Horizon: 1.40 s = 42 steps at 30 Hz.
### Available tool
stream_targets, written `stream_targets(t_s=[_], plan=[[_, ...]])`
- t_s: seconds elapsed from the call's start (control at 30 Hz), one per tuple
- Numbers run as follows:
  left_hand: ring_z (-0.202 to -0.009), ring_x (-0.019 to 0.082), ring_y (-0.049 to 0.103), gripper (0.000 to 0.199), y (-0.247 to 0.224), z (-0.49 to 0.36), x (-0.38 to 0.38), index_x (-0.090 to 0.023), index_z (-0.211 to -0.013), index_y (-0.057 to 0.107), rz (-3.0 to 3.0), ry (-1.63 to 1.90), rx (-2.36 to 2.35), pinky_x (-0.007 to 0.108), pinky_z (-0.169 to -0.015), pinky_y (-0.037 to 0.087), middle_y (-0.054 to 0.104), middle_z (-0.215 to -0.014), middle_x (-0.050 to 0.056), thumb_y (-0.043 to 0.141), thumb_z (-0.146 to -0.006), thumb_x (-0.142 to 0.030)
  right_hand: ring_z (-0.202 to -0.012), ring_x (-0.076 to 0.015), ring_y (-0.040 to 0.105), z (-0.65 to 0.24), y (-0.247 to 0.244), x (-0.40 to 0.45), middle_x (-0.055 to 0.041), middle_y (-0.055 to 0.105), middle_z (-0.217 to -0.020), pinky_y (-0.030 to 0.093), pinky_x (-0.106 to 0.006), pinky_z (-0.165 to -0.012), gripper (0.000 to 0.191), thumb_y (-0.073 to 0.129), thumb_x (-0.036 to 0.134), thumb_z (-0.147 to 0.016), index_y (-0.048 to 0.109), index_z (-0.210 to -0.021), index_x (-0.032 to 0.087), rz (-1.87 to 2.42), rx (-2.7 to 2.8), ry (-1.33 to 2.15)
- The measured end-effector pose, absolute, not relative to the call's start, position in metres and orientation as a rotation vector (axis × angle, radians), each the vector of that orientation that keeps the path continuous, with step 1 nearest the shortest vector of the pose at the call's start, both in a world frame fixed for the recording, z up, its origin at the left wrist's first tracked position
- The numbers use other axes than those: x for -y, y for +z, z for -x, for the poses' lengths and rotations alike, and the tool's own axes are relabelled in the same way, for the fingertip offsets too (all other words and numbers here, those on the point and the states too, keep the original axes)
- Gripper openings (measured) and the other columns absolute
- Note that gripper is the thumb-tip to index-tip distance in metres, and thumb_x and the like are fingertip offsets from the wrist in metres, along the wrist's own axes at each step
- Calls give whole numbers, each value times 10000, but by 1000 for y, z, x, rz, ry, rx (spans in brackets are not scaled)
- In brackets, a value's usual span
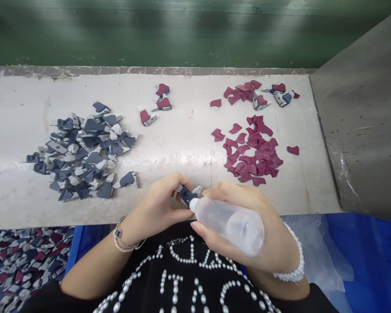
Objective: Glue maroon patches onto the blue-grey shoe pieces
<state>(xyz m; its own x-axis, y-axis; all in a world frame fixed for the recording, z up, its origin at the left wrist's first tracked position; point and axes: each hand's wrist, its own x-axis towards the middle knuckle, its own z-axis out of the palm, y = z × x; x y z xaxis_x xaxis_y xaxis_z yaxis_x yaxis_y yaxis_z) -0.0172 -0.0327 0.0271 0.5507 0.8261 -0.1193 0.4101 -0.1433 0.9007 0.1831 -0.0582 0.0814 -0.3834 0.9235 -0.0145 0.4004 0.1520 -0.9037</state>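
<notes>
My left hand (164, 201) pinches a small dark blue and grey plastic part (186, 195) near the front edge of the work surface. In my right hand (247, 208) is a translucent squeeze bottle (230, 221), tilted so that its white nozzle meets or nearly meets the blue part; contact is hard to tell. Clear liquid shows inside the bottle. To the left lies a heap of similar blue and grey parts (93, 126). On the right is a pile of flat maroon pieces (263, 152). Three parts with maroon faces (163, 103) sit at the back middle.
A smaller maroon group (244, 92) and a few assembled parts (260, 101) lie at the back right. A metal panel (361, 108) bounds the right side, a green surface (182, 34) the back. Below left, a blue bin (72, 250) stands beside many mixed parts (26, 265).
</notes>
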Motion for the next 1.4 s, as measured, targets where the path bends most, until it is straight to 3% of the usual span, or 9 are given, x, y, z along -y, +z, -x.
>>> stream_targets(t_s=[0.23,0.33,0.63,1.03,1.4], plan=[[-687,92,551,316,28,18,33,-213,-931,535,-1781,504,-1067,214,-646,451,597,-813,-49,750,-723,-111,-549,-105,535,-187,83,58,41,582,-685,405,-255,-463,219,679,321,-835,500,-792,201,1246,1940,1281],[-663,80,543,318,28,17,33,-217,-935,528,-1809,528,-1072,200,-629,446,591,-801,-59,753,-731,-123,-504,-80,475,-189,86,57,62,532,-643,380,-242,-446,240,682,300,-833,473,-769,200,1251,1925,1291],[-654,85,550,260,29,16,33,-204,-918,508,-1823,516,-1031,208,-623,454,605,-789,-45,736,-802,-252,-498,-63,458,-192,96,54,66,489,-622,379,-230,-463,204,647,250,-869,488,-760,184,1340,1874,1240],[-655,94,563,283,29,16,34,-206,-938,512,-1815,496,-1004,212,-608,459,614,-783,-39,744,-783,-257,-565,-71,538,-188,93,54,62,574,-714,426,-219,-522,163,665,277,-874,520,-858,204,1347,1867,1216],[-667,93,562,274,33,18,32,-213,-916,513,-1840,538,-1060,209,-622,470,626,-799,-42,750,-791,-274,-532,-81,538,-193,95,56,58,594,-699,420,-229,-479,180,670,304,-864,520,-858,207,1372,1912,1189]])
